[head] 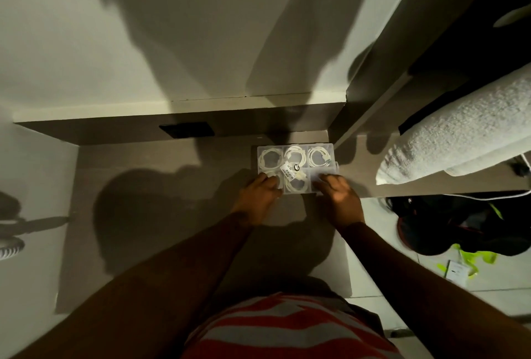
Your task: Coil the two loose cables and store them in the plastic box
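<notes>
A clear plastic box (333, 148) with compartments lies at the back right of the grey desk (161, 186). Its lid looks closed, with a barcode sticker (288, 170) on top. Coiled white cables (319, 156) fill several compartments under the lid. My left hand (258, 196) rests on the box's near left corner, fingers curled over the edge. On the near right corner sits my right hand (340, 193), fingers pressing down on the lid.
A dark socket plate (186, 130) sits in the desk's back panel. To the right are a white towel (459, 140) on a shelf, a thin white cord (488, 196), and a dark bag (448, 223) on the tiled floor.
</notes>
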Demonstrator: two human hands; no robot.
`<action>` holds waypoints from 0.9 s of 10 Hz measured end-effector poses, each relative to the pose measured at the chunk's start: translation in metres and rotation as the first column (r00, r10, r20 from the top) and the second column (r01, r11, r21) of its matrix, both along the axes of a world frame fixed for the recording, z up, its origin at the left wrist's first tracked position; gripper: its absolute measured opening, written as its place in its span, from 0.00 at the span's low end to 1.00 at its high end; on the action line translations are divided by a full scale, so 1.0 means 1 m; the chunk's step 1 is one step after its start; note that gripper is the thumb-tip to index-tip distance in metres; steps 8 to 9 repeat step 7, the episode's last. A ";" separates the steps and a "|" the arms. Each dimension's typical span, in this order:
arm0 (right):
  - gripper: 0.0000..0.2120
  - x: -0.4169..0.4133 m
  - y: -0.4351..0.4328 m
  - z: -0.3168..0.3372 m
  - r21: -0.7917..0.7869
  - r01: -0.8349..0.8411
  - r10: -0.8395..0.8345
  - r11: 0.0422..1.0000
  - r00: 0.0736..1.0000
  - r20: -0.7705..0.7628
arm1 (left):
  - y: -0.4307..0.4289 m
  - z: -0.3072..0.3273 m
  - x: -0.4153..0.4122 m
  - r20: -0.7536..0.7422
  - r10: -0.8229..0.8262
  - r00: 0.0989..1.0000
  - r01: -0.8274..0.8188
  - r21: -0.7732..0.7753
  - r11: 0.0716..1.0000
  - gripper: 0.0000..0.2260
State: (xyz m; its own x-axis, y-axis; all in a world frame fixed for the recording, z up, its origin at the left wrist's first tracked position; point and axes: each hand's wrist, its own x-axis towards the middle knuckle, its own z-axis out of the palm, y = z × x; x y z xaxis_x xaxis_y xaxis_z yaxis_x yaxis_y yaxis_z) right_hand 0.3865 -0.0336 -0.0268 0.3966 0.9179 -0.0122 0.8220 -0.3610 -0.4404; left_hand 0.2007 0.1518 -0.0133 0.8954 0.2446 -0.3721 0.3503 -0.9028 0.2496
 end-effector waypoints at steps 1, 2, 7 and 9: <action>0.17 0.002 0.002 -0.001 0.029 0.003 -0.003 1.000 1.000 0.016 | -0.005 0.000 0.007 -0.032 0.036 0.999 -0.035 0.033 0.999 0.16; 0.17 0.004 0.009 -0.001 0.050 0.031 -0.031 0.998 0.999 0.012 | -0.009 -0.001 0.008 -0.081 0.068 0.994 -0.063 0.058 0.996 0.18; 0.30 -0.024 0.027 0.013 -0.343 0.186 -0.150 0.921 0.980 0.128 | -0.011 0.013 -0.002 0.014 0.136 0.991 -0.136 0.013 0.991 0.23; 0.30 -0.024 0.027 0.013 -0.343 0.186 -0.150 0.921 0.980 0.128 | -0.011 0.013 -0.002 0.014 0.136 0.991 -0.136 0.013 0.991 0.23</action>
